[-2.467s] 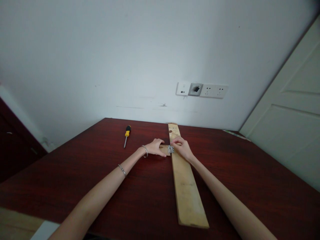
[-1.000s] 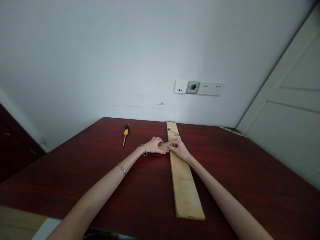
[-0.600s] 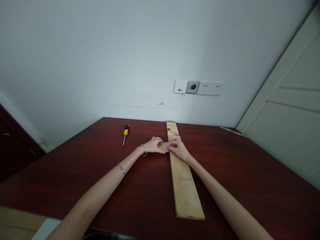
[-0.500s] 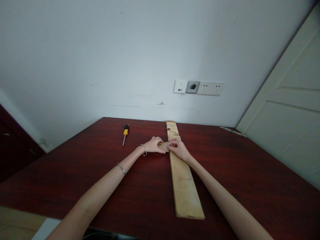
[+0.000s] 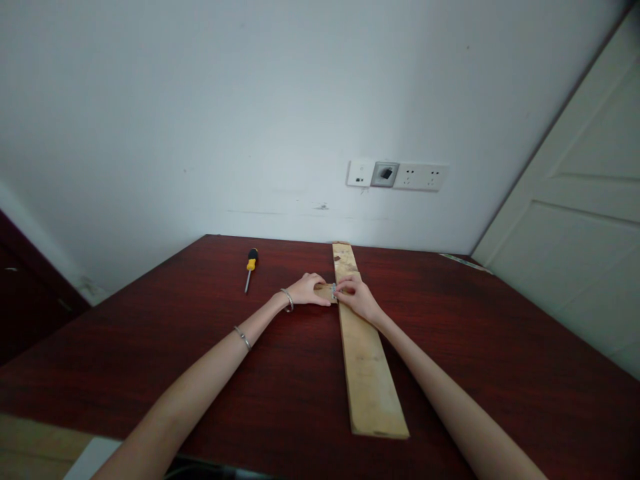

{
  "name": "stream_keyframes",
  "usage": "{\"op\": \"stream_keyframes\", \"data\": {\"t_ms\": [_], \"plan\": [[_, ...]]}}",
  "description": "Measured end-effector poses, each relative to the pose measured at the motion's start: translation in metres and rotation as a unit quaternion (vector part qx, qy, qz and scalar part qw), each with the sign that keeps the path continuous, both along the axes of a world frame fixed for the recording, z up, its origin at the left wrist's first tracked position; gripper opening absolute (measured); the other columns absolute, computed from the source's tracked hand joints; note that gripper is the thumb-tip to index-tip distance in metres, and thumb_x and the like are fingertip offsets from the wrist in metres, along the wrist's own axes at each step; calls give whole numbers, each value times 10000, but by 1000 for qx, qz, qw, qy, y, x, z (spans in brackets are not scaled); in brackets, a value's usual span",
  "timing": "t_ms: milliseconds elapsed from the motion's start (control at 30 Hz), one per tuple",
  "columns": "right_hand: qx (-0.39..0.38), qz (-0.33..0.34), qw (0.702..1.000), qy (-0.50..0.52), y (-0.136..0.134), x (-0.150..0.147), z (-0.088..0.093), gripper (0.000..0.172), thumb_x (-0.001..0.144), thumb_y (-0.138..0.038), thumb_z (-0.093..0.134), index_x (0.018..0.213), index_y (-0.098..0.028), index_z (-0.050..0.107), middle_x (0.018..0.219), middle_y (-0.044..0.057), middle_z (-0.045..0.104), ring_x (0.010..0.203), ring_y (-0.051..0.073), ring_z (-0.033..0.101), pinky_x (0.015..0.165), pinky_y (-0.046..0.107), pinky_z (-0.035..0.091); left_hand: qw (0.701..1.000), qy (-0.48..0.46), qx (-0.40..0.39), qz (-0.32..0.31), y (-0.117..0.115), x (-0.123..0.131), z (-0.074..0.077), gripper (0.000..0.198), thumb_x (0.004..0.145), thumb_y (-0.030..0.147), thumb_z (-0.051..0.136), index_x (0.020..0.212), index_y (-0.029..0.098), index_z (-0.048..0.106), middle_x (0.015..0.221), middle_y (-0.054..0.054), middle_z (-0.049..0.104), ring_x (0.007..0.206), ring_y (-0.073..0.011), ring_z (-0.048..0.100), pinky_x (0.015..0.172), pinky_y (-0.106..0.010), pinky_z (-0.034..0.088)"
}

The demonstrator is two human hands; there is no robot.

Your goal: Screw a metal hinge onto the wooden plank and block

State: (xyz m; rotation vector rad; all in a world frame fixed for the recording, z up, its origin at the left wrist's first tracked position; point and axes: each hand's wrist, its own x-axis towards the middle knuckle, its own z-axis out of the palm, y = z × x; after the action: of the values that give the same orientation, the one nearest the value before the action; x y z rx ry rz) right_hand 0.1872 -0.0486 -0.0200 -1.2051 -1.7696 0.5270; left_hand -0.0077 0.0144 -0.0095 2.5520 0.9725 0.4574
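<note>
A long pale wooden plank (image 5: 367, 373) lies lengthwise on the dark red table (image 5: 250, 373), reaching back to the wall. A small wooden block (image 5: 326, 291) sits against the plank's left edge, joined to it by a small metal hinge (image 5: 334, 290). My left hand (image 5: 309, 291) lies closed over the block, bracelets on its wrist and forearm. My right hand (image 5: 356, 297) rests on the plank, its fingertips pinching at the hinge, which they mostly hide.
A screwdriver (image 5: 249, 267) with a yellow and black handle lies on the table's back left. Wall sockets (image 5: 397, 175) sit above the plank's far end. A pale door (image 5: 575, 220) stands at the right. The table's front edge is close to me.
My right fingers have shifted left over the hinge, covering it where it lay in plain sight before. The view has moved a little. Otherwise both hands stay put.
</note>
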Motion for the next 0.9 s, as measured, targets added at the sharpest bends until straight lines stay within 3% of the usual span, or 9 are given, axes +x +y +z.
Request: {"op": "stream_keyframes", "data": {"t_ms": [900], "plan": [[-2, 4, 1000, -1, 0, 0, -1, 88, 705, -259, 627, 704, -190, 682, 922, 46, 551, 892, 175, 550, 802, 319, 435, 1000, -22, 9, -1, 4, -1, -3, 654, 590, 584, 715, 1064, 146, 610, 1050, -99, 597, 977, -251, 541, 867, -358, 416]]}}
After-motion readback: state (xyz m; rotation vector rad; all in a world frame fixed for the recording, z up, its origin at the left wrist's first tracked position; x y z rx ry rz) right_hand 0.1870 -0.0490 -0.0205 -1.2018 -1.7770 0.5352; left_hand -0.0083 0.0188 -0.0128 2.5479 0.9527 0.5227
